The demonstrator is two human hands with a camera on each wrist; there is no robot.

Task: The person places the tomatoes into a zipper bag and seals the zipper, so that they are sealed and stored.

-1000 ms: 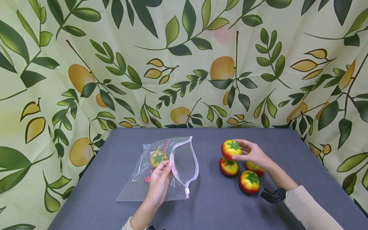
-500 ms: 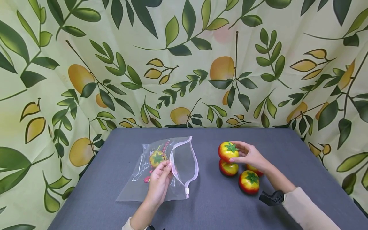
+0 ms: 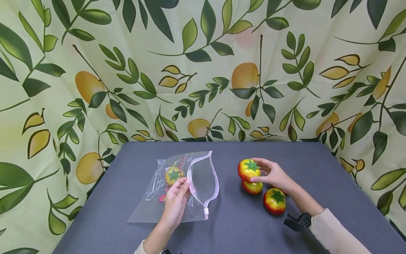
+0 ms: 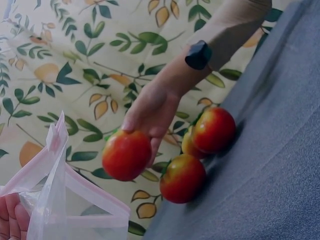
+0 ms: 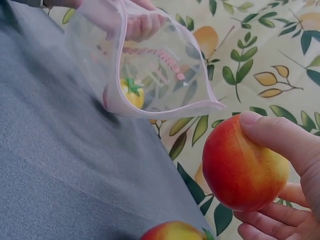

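Behind everything, a draped cloth backdrop printed with green leaves and yellow fruit [image 3: 203,70]. Below it, a flat grey fabric-covered table [image 3: 228,229].

Left of centre, a clear plastic zip bag with a pink-white zipper rim [image 3: 203,176], mouth propped open toward the right, one small red-and-yellow toy tomato with a green leafy top [image 3: 173,174] already inside. Left hand [image 3: 176,201] pinching the near edge of the bag's mouth, fingers curled on the plastic, unmoved over the last second.

Right of centre, right hand [image 3: 272,173] wrapped around a glossy red-and-yellow toy tomato [image 3: 248,169], thumb and fingers curled on its sides, lifted clear of the table. Shifted leftward since a second ago, now nearer the open mouth, though not yet at it; probably a transfer into the bag under way.

On the table under and near that hand, three more matching toy tomatoes [image 3: 274,200], close together, one largely hidden behind the wrist.
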